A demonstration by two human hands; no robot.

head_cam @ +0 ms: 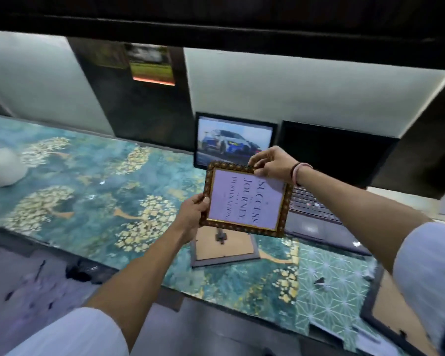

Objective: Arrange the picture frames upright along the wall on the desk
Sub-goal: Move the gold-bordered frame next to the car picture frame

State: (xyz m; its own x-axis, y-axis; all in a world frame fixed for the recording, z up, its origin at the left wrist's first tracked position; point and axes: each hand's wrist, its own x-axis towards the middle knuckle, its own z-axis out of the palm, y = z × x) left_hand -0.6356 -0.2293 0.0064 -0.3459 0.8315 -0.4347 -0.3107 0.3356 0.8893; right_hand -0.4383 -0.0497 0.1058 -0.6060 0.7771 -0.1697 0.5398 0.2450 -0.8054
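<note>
Both hands hold an ornate gold-and-brown picture frame (246, 199) with a printed quote, turned sideways, in the air above the desk. My left hand (192, 214) grips its lower left edge and my right hand (272, 163) pinches its top right corner. Directly under it a grey frame (224, 249) lies face down with its cardboard back and stand showing. A black frame with a car picture (233, 140) stands upright against the wall. Another dark frame (393, 308) lies face down at the right desk edge.
An open laptop (326, 176) sits to the right, its dark screen against the wall. The desk (88, 176) has a teal and gold floral cover. A white rounded object (0, 168) lies at far left. A dark shelf (216, 19) hangs overhead.
</note>
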